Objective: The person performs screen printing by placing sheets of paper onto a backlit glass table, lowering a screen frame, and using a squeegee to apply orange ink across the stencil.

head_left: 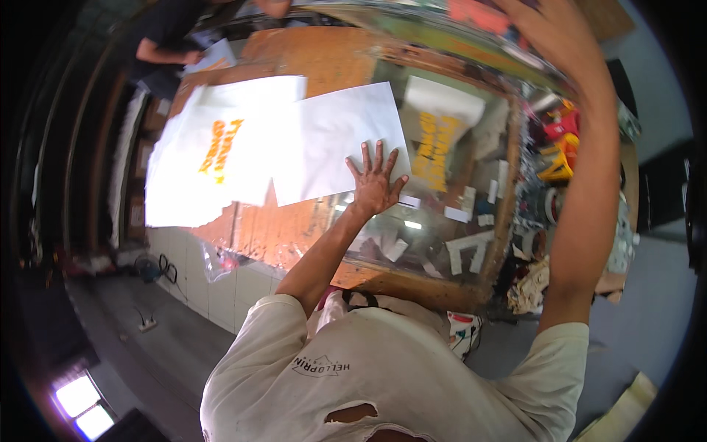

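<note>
A: Left hand point(375, 180) down flat, fingers spread wide, palm pressing the lower right corner of a white sheet point(342, 140) on the glass-topped surface point(442, 243). Holds nothing, just pins it.

B: And the right hand point(552, 37)?

A: Raised high at the upper edge of view, fingers open as far as shows; whether it touches anything up there I cannot tell.

B: Where does the sheet lie?

A: Mid-surface, overlapping a white garment with an orange print point(217, 147) to its left. Another printed piece point(434, 136) shows just to the right.

B: Step in hand?

A: Looks like steadying the sheet over the garment. Next move likely calls for keeping that corner from sliding.
</note>
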Tool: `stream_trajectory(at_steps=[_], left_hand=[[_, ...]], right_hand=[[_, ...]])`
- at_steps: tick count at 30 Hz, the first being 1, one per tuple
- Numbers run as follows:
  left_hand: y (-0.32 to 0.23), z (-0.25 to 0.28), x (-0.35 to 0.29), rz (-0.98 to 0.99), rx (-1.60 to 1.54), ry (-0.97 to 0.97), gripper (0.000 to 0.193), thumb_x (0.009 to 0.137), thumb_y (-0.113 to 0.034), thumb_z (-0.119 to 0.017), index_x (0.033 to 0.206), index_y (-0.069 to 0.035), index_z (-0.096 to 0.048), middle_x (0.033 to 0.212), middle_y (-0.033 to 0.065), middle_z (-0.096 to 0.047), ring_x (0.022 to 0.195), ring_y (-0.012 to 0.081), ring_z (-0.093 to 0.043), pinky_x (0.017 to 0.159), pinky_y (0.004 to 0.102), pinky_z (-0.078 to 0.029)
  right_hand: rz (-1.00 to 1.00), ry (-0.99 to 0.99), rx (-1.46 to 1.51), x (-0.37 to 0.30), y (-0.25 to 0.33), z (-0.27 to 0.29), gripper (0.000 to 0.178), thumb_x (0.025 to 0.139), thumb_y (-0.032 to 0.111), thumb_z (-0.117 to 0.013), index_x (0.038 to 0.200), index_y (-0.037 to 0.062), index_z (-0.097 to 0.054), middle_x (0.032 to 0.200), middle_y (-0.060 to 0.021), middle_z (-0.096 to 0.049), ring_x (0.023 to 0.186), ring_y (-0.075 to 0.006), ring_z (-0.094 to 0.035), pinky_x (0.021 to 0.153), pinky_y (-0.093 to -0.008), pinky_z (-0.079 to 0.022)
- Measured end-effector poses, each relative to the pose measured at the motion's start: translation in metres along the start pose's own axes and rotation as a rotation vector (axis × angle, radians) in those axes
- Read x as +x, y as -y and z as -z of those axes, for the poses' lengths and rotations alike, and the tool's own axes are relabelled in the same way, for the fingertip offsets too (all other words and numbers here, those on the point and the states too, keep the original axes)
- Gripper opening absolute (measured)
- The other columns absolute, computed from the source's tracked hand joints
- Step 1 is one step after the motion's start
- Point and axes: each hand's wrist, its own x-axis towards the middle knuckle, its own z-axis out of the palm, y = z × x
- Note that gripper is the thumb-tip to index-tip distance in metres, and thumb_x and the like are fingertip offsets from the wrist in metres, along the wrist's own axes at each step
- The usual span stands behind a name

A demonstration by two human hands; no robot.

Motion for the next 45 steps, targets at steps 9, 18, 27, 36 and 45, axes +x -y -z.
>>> stream_trajectory(at_steps=[9,18,27,36,45], left_hand=[[-0.136,-0.043,0.021,-0.368,0.030,0.167,0.067,0.104,-0.051,-0.047,0.163,-0.023,-0.030,0.172,0.0146,-0.009,0.159,0.0382,-0.002,0.118,0.0762,-0.006],[-0.166,-0.048,-0.007,-0.306,-0.015,0.154,0.070,0.103,-0.047,-0.051,0.161,-0.014,-0.031,0.170,0.0230,-0.012,0.158,0.0431,-0.003,0.117,0.0758,-0.008],[-0.168,-0.044,-0.013,-0.431,-0.077,0.202,0.079,0.095,-0.054,-0.062,0.158,-0.012,-0.038,0.169,0.0236,-0.015,0.158,0.0426,-0.004,0.115,0.0779,-0.009],[-0.186,-0.053,-0.015,-0.444,-0.046,0.208,0.078,0.098,-0.055,-0.057,0.157,-0.008,-0.040,0.168,0.0263,-0.016,0.158,0.0430,-0.005,0.114,0.0794,-0.011],[-0.199,-0.059,-0.015,-0.457,-0.035,0.254,0.080,0.098,-0.054,-0.057,0.158,-0.005,-0.037,0.168,0.0269,-0.014,0.158,0.0423,-0.005,0.116,0.0777,-0.007]], right_hand=[[0.335,0.158,-0.098,0.012,-0.039,0.021,0.032,0.095,0.032,-0.061,0.093,0.0059,-0.080,0.079,-0.0129,-0.076,0.076,-0.0255,-0.074,0.076,-0.0434,-0.059],[0.379,0.014,-0.157,0.000,-0.042,0.004,0.033,0.094,0.031,-0.060,0.095,0.0051,-0.080,0.092,-0.0180,-0.076,0.085,-0.0314,-0.074,0.083,-0.0450,-0.058],[0.356,0.021,-0.140,-0.005,-0.045,0.006,0.036,0.096,0.034,-0.058,0.097,0.0051,-0.080,0.098,-0.0200,-0.074,0.091,-0.0329,-0.072,0.087,-0.0449,-0.057],[0.341,0.019,-0.144,-0.009,-0.048,0.006,0.039,0.097,0.037,-0.057,0.100,0.0051,-0.080,0.104,-0.0221,-0.073,0.097,-0.0343,-0.071,0.091,-0.0449,-0.055],[0.333,0.015,-0.144,-0.010,-0.047,0.007,0.043,0.099,0.040,-0.055,0.102,0.0052,-0.080,0.110,-0.0241,-0.072,0.102,-0.0358,-0.070,0.095,-0.0448,-0.054]])
